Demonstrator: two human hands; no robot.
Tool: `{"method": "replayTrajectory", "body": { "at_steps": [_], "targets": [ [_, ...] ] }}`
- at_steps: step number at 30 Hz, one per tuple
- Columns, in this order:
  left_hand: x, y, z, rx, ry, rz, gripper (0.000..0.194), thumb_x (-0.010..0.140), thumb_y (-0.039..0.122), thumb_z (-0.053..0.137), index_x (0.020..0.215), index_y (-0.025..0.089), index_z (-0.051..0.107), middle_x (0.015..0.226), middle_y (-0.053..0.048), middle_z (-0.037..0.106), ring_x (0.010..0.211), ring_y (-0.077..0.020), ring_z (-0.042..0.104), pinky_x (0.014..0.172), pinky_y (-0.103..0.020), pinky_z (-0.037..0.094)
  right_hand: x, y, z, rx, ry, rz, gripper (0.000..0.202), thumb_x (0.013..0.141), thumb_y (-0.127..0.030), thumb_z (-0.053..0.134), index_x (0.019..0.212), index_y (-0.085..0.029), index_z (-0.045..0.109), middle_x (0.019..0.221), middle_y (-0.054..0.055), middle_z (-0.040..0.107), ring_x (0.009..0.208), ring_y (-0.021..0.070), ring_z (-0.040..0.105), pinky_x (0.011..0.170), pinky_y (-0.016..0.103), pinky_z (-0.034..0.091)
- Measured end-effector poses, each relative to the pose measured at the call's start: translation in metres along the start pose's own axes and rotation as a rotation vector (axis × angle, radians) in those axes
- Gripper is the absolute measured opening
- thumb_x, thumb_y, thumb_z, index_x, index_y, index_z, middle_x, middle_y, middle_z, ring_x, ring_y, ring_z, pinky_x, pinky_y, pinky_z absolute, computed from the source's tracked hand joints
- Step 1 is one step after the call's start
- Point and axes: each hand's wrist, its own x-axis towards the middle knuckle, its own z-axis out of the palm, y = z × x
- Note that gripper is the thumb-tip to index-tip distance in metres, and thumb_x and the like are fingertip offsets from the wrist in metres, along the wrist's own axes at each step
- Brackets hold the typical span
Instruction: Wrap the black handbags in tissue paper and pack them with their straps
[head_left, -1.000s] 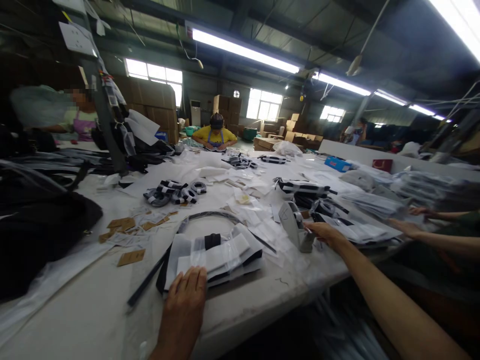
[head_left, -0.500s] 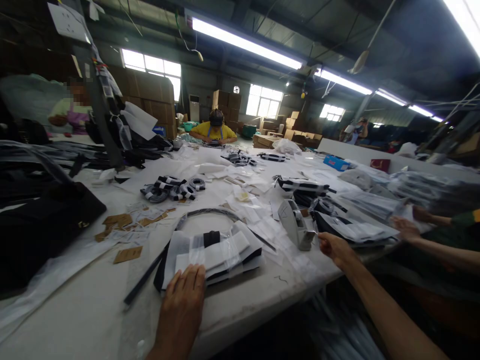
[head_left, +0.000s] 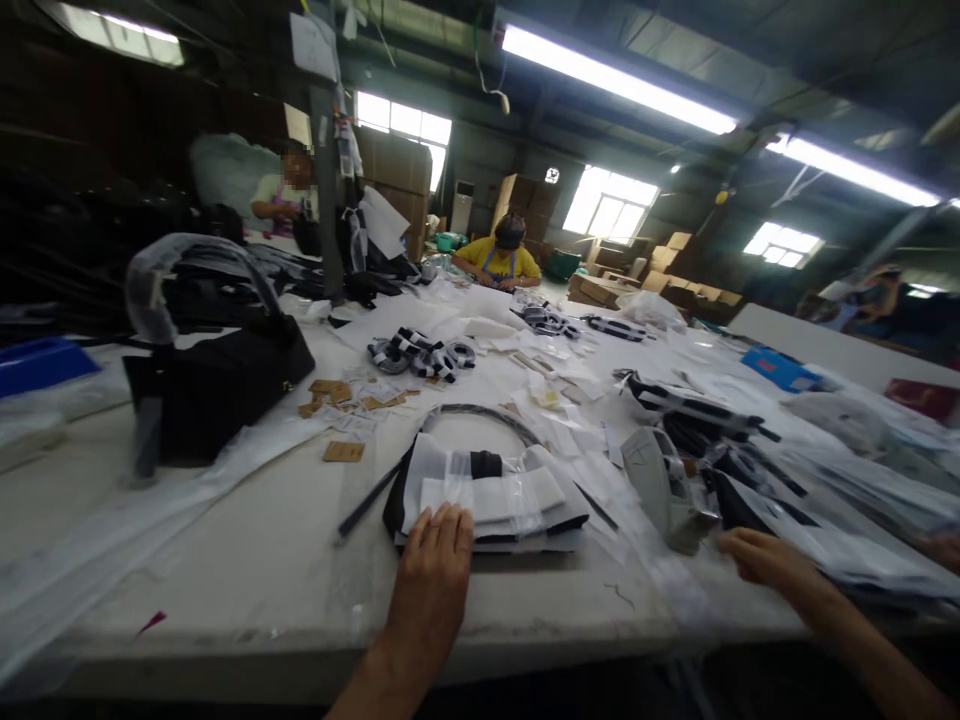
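A flat black handbag (head_left: 487,465) lies in front of me, covered with white paper and foam and crossed by strips of clear tape. Its wrapped strap (head_left: 480,408) arches out behind it. My left hand (head_left: 435,560) rests on the bag's near left edge, fingers stretched out. To the right stands a grey tape dispenser (head_left: 660,490), its front end towards me. My right hand (head_left: 757,560) is just right of that end, slightly blurred, fingers closed in a pinch. What they pinch is too small to make out.
A black handbag with a wrapped handle (head_left: 225,380) stands at left. Brown tags (head_left: 343,452) and rolled straps (head_left: 420,352) lie beyond my bag. More wrapped bags (head_left: 690,405) are piled at right. A person in yellow (head_left: 499,260) sits across the table; another person's hand (head_left: 943,550) shows at right.
My view has swung left, so the table's things sit further right and the standing black handbag shows whole. The right hand is a little further from the dispenser's front. My left hand stays on the bag.
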Motion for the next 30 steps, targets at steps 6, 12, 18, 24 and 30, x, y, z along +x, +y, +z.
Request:
{"method": "replayTrajectory", "body": {
  "at_steps": [6,12,18,24,30],
  "targets": [
    [0.000,0.003,0.000,-0.016,0.014,-0.038,0.039,0.088,0.003,0.045,0.122,0.013,0.060,0.121,-0.010,0.067,0.117,-0.0221,0.060,0.106,-0.042,0.045,-0.032,-0.170,0.075,-0.151,-0.722,-0.393,0.031,0.077,-0.052,0.065,0.074,-0.021,0.068,0.066,0.001,0.060,0.062,0.0156,0.052,0.058,0.026,0.043],
    [-0.002,0.003,0.003,-0.061,0.061,-0.061,0.039,0.089,0.005,0.043,0.123,0.014,0.059,0.122,-0.009,0.067,0.119,-0.0220,0.059,0.107,-0.040,0.044,-0.046,-0.286,0.194,-0.597,-1.031,-0.898,0.011,0.074,-0.034,0.071,0.074,-0.023,0.073,0.062,-0.006,0.061,0.057,0.0104,0.052,0.053,0.021,0.034],
    [-0.005,0.006,0.013,-0.092,0.138,-0.122,0.040,0.088,0.006,0.040,0.121,0.013,0.061,0.121,-0.009,0.067,0.118,-0.0220,0.058,0.106,-0.040,0.044,-0.025,-0.304,0.288,-1.064,-0.974,-1.095,0.025,0.055,-0.032,0.088,0.053,-0.022,0.065,0.048,-0.005,0.054,0.059,0.0158,0.056,0.063,0.026,0.038],
    [-0.006,0.007,0.018,-0.100,0.125,-0.121,0.041,0.086,0.006,0.042,0.122,0.013,0.061,0.120,-0.011,0.066,0.118,-0.0229,0.059,0.105,-0.042,0.045,0.017,-0.307,0.309,-1.055,-0.802,-1.240,0.037,0.050,-0.040,0.093,0.057,-0.019,0.063,0.075,0.005,0.069,0.095,0.0274,0.063,0.090,0.036,0.038],
    [-0.006,0.007,0.017,-0.098,0.132,-0.125,0.039,0.087,0.006,0.043,0.120,0.014,0.061,0.119,-0.011,0.067,0.118,-0.0226,0.059,0.106,-0.041,0.044,0.031,-0.292,0.263,-0.724,-0.442,-1.043,0.073,0.074,-0.056,0.077,0.135,-0.023,0.055,0.134,0.014,0.058,0.122,0.0329,0.053,0.101,0.044,0.037]
  ]
}}
